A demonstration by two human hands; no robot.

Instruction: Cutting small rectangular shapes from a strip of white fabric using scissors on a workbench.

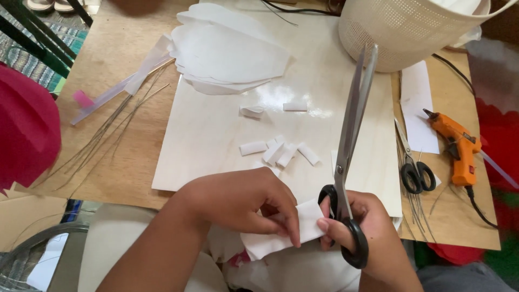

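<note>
Left hand (pixel 246 203): grip pinching the white paper piece (pixel 281 232) by its upper edge, thumb and fingers pressed onto it, at the near edge of the pale board (pixel 216 135).
Right hand (pixel 357 221): grip closed through the black handles of the large scissors (pixel 348 162), fingertips also touching the paper piece's right edge; blades shut, pointing away across the board toward the basket (pixel 400 32).
White paper piece: held between both hands, just off the board's near edge.
Cut strips (pixel 281 151): small white curls scattered mid-board.
Petal-shaped paper stack (pixel 227 51): far left part of the board.
Wires (pixel 102 135): thin, on the table (pixel 124 178) left of the board.
Small scissors (pixel 413 167): right of the board.
Orange glue gun (pixel 457 146): further right of the board, beyond the small scissors.
</note>
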